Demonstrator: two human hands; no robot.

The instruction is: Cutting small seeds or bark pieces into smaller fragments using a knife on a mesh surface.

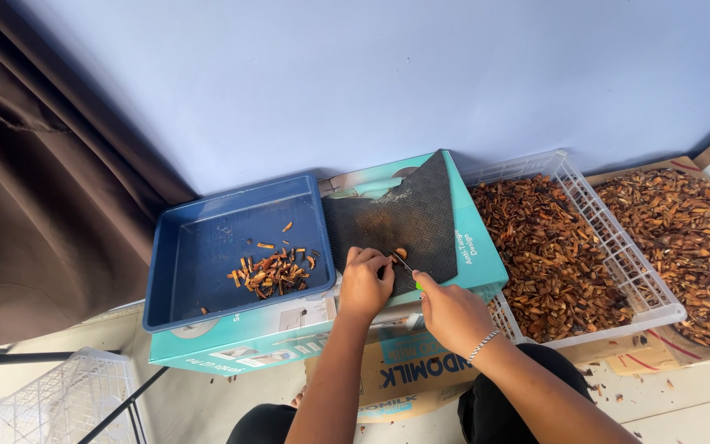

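Mat [408,215] — black, ribbed — against wall [355,74]

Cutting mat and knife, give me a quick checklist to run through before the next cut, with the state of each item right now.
1. Left hand pins the small brown piece on the black mat: ok.
2. Right hand grips the knife: ok; the handle is mostly hidden.
3. Left fingertips away from the blade: cannot tell, they sit very close.
4. Mat lying flat on the teal box: ok.
5. Blue tray has room beside its cut pieces: ok.
6. White basket of uncut pieces beside the right hand: ok.
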